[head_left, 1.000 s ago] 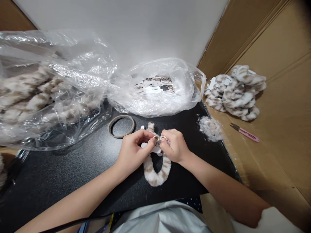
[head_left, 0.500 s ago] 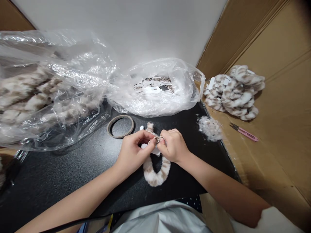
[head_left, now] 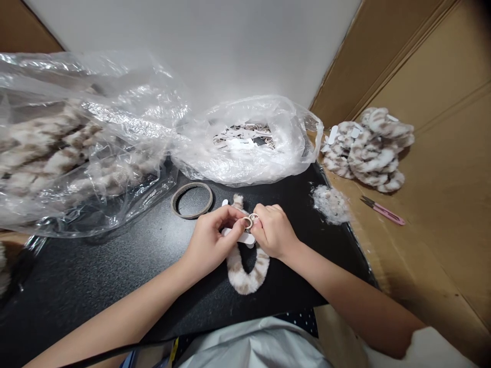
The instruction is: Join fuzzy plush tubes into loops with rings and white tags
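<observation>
Two small light-coloured rings meet between my hands at the middle of the black table. My left hand [head_left: 215,232] pinches the left ring [head_left: 248,223] between thumb and fingers, with a white tag [head_left: 245,238] just below. Closed on the right ring [head_left: 254,217] is my right hand [head_left: 275,230]. Beneath both hands lies a fluffy white-and-brown strap [head_left: 248,281], bent in a loop toward me; its far end shows beyond my fingers. How the rings join the strap is hidden by my fingers.
A tape roll [head_left: 192,200] lies left of my hands. Behind are a clear bag [head_left: 245,171] of tagged rings and a bag [head_left: 88,204] of fluffy straps. At right: fluff [head_left: 330,204], pink thread snips [head_left: 387,213], a strap pile [head_left: 374,153] on cardboard.
The two rings have turned and show more openly between my fingertips. The white tag under my left thumb has shifted to lie flatter. Both hands stay in place.
</observation>
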Motion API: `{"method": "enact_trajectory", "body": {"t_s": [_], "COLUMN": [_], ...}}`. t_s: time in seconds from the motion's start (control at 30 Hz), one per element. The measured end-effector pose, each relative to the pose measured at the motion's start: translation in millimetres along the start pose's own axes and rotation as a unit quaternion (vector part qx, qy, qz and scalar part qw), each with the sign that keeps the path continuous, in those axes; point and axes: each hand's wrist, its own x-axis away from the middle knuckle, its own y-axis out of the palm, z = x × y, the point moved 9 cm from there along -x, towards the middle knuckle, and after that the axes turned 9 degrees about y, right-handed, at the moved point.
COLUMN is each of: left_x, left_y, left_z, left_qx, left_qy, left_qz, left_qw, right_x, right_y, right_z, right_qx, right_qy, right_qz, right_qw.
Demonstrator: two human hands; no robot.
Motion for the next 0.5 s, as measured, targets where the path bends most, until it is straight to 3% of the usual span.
{"method": "enact_trajectory", "body": {"t_s": [0.13, 0.33, 0.4, 0.5], "left_x": [-1, -15, -23, -32], "left_y": [-9.9, -24.1, -29.3, -30.5], "left_z": [-10, -12, -5, 3], "left_qx": [0.109, 0.277, 0.307, 0.327], "left_qy": [-0.052, -0.137, -0.149, -0.147], "left_qz": [0.06, 0.099, 0.102, 0.106], "left_qw": [0.991, 0.946, 0.935, 0.928], "right_x": [1, -2, -4, -6], "right_y": [-3, -10, -8, -3], "right_z": [-1, 9, 15, 26], "right_qx": [-0.083, -0.24, -0.317, -0.451], "right_qy": [-0.024, -0.009, 0.006, 0.043], "right_qz": [0.003, -0.002, -0.02, -0.047], "right_qw": [0.996, 0.971, 0.948, 0.89]}}
